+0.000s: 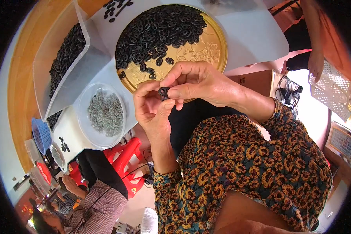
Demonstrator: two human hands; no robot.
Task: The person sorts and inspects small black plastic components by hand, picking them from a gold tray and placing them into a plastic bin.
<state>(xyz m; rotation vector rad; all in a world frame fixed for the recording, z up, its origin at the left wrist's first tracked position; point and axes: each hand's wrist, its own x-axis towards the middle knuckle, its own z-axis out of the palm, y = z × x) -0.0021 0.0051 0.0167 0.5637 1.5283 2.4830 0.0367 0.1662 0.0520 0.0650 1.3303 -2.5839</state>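
Observation:
A small black oval piece with holes (163,92) is pinched between my two hands, just off the near rim of a round golden tray (223,46). My left hand (153,111) is closed on it from the left and below, thumb and forefinger at its sides. From the right, my right hand (202,84) grips the same piece between thumb and fingertips. On the tray lies a heap of similar black two-holed pieces (160,29), thick at the far side, with several loose ones nearer me. Whether a smaller part sits in the held piece is hidden by my fingers.
Left of the tray stands a clear bin (72,87) full of black pieces. Nearer, a round clear tub (123,117) holds small metallic-looking parts. A red stool (125,158) and a seated person in a striped shirt (105,201) are at lower left. Another person's arm (315,43) shows at right.

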